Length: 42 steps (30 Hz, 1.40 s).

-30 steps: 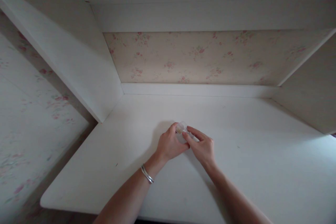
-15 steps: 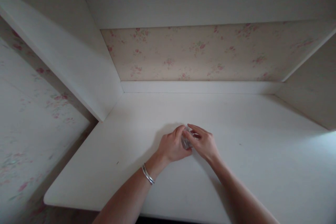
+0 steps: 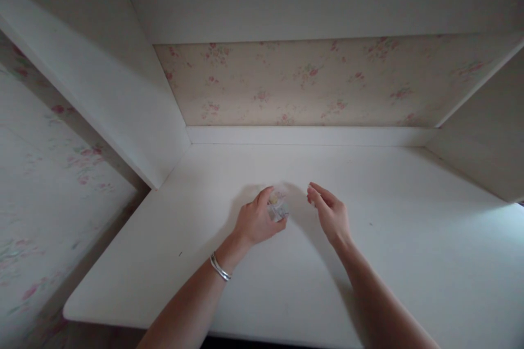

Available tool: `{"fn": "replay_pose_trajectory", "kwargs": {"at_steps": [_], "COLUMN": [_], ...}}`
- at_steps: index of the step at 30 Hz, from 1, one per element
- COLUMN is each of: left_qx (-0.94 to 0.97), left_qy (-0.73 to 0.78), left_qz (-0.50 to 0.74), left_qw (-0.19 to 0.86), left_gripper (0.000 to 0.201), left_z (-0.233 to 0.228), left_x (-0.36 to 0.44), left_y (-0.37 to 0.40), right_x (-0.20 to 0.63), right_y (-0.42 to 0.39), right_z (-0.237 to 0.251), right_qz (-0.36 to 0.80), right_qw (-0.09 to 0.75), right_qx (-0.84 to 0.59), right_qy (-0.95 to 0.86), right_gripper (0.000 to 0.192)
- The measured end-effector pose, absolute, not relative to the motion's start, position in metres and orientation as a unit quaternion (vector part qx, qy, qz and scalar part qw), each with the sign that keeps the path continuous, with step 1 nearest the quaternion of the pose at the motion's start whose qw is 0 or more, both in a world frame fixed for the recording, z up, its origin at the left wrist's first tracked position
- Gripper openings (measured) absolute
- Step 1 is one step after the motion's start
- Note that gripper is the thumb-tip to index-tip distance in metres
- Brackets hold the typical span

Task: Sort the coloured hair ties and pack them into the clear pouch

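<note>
A small clear plastic container (image 3: pixel 278 204) stands over the white desk, with faint yellowish and pale bits showing through its wall. Around its left side curve the thumb and fingers of my left hand (image 3: pixel 256 218), which wears a silver bracelet (image 3: pixel 220 268) at the wrist. My right hand (image 3: pixel 332 218) is apart from the container, to its right. Its thumb and fingers are pinched together, and a tiny whitish edge shows at the fingertips, too small to name.
The white desktop (image 3: pixel 393 262) carries a small dark speck (image 3: pixel 180 254) at the left. A side panel (image 3: pixel 123 82) rises on the left and a shelf (image 3: pixel 286 11) hangs above. Floral wallpaper (image 3: pixel 262 82) covers the back wall behind a low ledge (image 3: pixel 311 135).
My right hand has come off the container and moved right, its fingers now pinched. My left hand has shifted slightly left with the container, which is now more exposed.
</note>
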<state>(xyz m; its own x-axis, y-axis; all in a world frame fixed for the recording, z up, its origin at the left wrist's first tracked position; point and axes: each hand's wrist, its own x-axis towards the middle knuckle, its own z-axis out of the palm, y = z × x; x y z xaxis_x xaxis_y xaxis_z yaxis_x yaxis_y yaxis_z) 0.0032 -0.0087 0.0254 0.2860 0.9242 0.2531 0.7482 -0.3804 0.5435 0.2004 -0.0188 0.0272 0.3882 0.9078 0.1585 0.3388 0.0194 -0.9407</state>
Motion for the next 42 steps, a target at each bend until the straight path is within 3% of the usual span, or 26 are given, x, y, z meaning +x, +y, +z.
{"fn": "replay_pose_trajectory", "kwargs": {"at_steps": [8,15,23,28,32,34,38,42], "left_qx": [0.789,0.850,0.858,0.821,0.771,0.748,0.677,0.652], "left_qy": [0.587,0.493,0.467,0.545,0.615,0.625,0.537,0.470], "left_qz": [0.181,0.003,-0.017,0.035,0.152,0.221,0.379,0.409], "left_qw": [-0.006,-0.185,-0.215,-0.164,-0.065,0.034,0.332,0.433], "left_gripper": [0.069,0.053,0.054,0.056,0.068,0.072,0.081,0.082], "left_z": [0.057,0.080,0.078,0.084,0.081,0.071,0.043,0.025], "left_x": [-0.056,-0.119,-0.131,-0.124,-0.104,-0.089,-0.051,-0.011], "left_y": [0.048,0.116,0.131,0.115,0.092,0.078,0.046,0.010], "right_x": [0.197,0.189,0.189,0.188,0.186,0.185,0.183,0.180], "right_y": [-0.023,-0.026,-0.026,-0.026,-0.025,-0.025,-0.026,-0.028], "right_z": [0.030,0.026,0.022,0.023,0.021,0.021,0.021,0.023], "right_qz": [0.300,0.299,0.288,0.294,0.297,0.297,0.294,0.264], "right_qw": [0.525,0.510,0.485,0.480,0.481,0.482,0.506,0.529], "right_qx": [-0.615,-0.573,-0.576,-0.578,-0.572,-0.570,-0.571,-0.563], "right_qy": [-0.505,-0.568,-0.591,-0.591,-0.595,-0.596,-0.576,-0.577], "right_gripper": [0.051,0.045,0.046,0.046,0.046,0.047,0.046,0.046]}}
